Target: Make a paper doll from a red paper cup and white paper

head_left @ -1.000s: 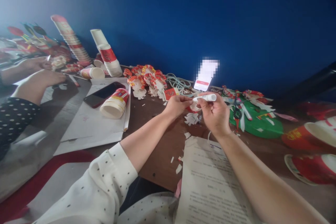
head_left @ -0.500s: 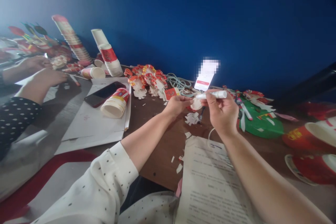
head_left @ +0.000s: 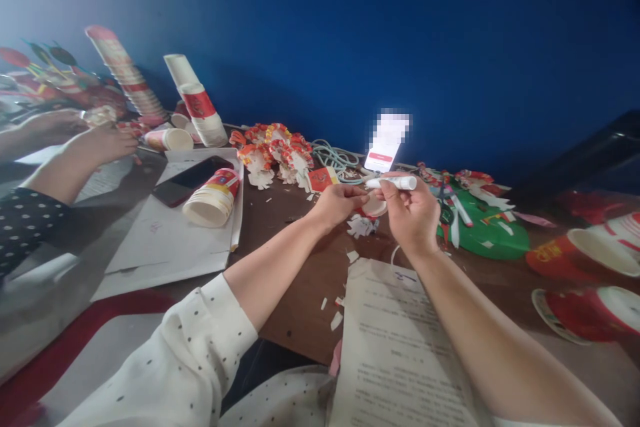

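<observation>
My right hand (head_left: 415, 213) is closed around a white marker pen (head_left: 404, 183), held nearly level with its tip towards the left. Just left of it, my left hand (head_left: 336, 205) pinches a small round white piece (head_left: 375, 205), which looks like paper. The pen tip is close above this piece; I cannot tell whether they touch. Below the hands, a white paper cut-out (head_left: 361, 225) with jagged edges lies on the brown table (head_left: 295, 280). A lit phone (head_left: 384, 147) stands upright behind my hands.
Red-and-white paper crafts (head_left: 280, 153) and a coiled pale cable (head_left: 333, 155) lie at the back. Stacked paper cups (head_left: 213, 197) rest on papers beside a dark phone (head_left: 197, 180). A green disc (head_left: 493, 233) is at right, printed sheets (head_left: 400, 347) in front. A co-worker's hands (head_left: 100, 143) work at left.
The view has shifted slightly, so most things sit a little further left. My hands keep the pen and the round piece close together. The co-worker's hands have moved slightly.
</observation>
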A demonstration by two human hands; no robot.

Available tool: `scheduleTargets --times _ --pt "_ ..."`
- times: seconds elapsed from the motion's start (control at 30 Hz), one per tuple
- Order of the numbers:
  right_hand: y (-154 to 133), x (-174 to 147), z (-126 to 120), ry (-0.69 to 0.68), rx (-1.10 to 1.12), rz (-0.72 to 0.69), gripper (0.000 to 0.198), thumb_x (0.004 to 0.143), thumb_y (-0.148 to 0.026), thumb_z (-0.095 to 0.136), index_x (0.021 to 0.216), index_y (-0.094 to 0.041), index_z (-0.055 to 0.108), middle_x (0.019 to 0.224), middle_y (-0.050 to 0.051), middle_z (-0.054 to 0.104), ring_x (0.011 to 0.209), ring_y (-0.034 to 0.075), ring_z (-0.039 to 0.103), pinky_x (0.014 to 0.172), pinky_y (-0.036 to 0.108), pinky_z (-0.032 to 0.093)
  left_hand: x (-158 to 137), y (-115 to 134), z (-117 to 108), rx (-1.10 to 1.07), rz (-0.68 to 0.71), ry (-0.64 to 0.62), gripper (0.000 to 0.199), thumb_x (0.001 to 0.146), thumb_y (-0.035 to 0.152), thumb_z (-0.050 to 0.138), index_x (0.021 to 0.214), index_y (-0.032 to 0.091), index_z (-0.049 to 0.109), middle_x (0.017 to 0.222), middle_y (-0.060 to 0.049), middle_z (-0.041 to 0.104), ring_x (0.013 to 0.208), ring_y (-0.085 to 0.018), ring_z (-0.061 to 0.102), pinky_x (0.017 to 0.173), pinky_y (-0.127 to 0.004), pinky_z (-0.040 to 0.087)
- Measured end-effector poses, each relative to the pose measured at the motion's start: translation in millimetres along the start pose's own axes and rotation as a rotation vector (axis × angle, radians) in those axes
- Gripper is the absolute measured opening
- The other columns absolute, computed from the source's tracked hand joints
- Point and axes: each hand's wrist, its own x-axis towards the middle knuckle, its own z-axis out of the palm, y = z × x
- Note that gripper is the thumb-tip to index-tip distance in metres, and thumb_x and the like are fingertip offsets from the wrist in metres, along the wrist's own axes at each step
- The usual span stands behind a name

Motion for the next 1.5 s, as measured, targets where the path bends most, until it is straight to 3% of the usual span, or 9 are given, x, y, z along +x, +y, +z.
scheduleTargets --times 0.17,0.3,0.47,0.73,0.83,1.0,1.2,1.3,1.5 --pt "-8 4 -4 0.089 -0.026 -0.031 0.026 0.086 -0.043 0.055 0.093 -0.018 0.060 0.078 0.003 0.067 0.062 0.012 0.064 0.060 0.026 0.053 0 1 0 -0.088 0.033 0.008 0.020 0.071 0.028 0.071 0.084 0.013 0.072 0.066 -0.002 0.066 0.054 -0.008 0.054 0.056 -0.021 0.043" --pt "-11 -1 -4 0.031 -0.124 -0.058 0.023 0.086 -0.041 0.056 0.089 -0.019 0.061 0.071 0.001 0.066 0.058 0.012 0.063 0.056 0.024 0.051 0 2 0 -0.133 -0.003 0.008 0.019 0.072 0.027 0.070 0.084 0.013 0.071 0.061 -0.001 0.064 0.049 -0.007 0.051 0.054 -0.021 0.043" --pt "-3 -4 -2 -0.040 -0.208 -0.098 0.021 0.086 -0.038 0.057 0.094 -0.019 0.062 0.081 0.004 0.069 0.069 0.014 0.066 0.064 0.027 0.053 -1 0 0 -0.107 -0.001 -0.018 0.019 0.073 0.027 0.069 0.086 0.012 0.070 0.065 -0.003 0.066 0.051 -0.008 0.055 0.053 -0.022 0.044" --pt "-3 -2 -3 0.033 -0.077 -0.068 0.023 0.088 -0.039 0.054 0.097 -0.018 0.059 0.082 0.004 0.067 0.067 0.013 0.066 0.064 0.027 0.054 0 0 1 -0.094 -0.015 -0.001 0.020 0.072 0.027 0.070 0.084 0.012 0.070 0.062 -0.002 0.065 0.049 -0.007 0.054 0.051 -0.020 0.042" --pt "-5 -5 -2 0.014 -0.149 -0.085 0.022 0.088 -0.039 0.054 0.094 -0.018 0.060 0.079 0.003 0.067 0.064 0.013 0.065 0.061 0.026 0.053 -2 2 1 -0.100 -0.023 0.011 0.018 0.073 0.026 0.069 0.085 0.012 0.070 0.060 -0.001 0.064 0.047 -0.007 0.053 0.049 -0.019 0.041" --pt "2 -8 0 0.014 -0.312 -0.169 0.022 0.086 -0.039 0.057 0.095 -0.020 0.062 0.091 0.006 0.068 0.078 0.016 0.066 0.067 0.028 0.054 -2 1 -1 -0.057 -0.009 0.016 0.020 0.074 0.028 0.069 0.086 0.012 0.071 0.061 -0.002 0.065 0.046 -0.007 0.054 0.050 -0.021 0.044" --pt "2 -9 0 0.034 -0.149 -0.117 0.023 0.089 -0.039 0.052 0.098 -0.020 0.059 0.087 0.005 0.068 0.070 0.014 0.066 0.062 0.027 0.054 0 1 1 -0.117 -0.028 0.032 0.019 0.072 0.025 0.070 0.085 0.011 0.070 0.063 -0.003 0.066 0.049 -0.009 0.057 0.051 -0.021 0.045" --pt "0 -9 1 0.019 -0.175 -0.101 0.022 0.089 -0.040 0.052 0.096 -0.020 0.059 0.083 0.004 0.067 0.067 0.014 0.065 0.062 0.027 0.054 -1 2 1 -0.101 -0.020 0.046 0.018 0.073 0.024 0.068 0.085 0.011 0.070 0.063 -0.003 0.066 0.049 -0.009 0.056 0.051 -0.021 0.045" --pt "10 -9 0 0.027 -0.377 -0.209 0.024 0.085 -0.040 0.057 0.096 -0.019 0.062 0.093 0.007 0.068 0.084 0.018 0.065 0.071 0.031 0.053 -4 5 1 0.012 -0.001 0.046 0.019 0.073 0.027 0.068 0.084 0.012 0.071 0.062 -0.003 0.065 0.050 -0.009 0.055 0.052 -0.021 0.044"
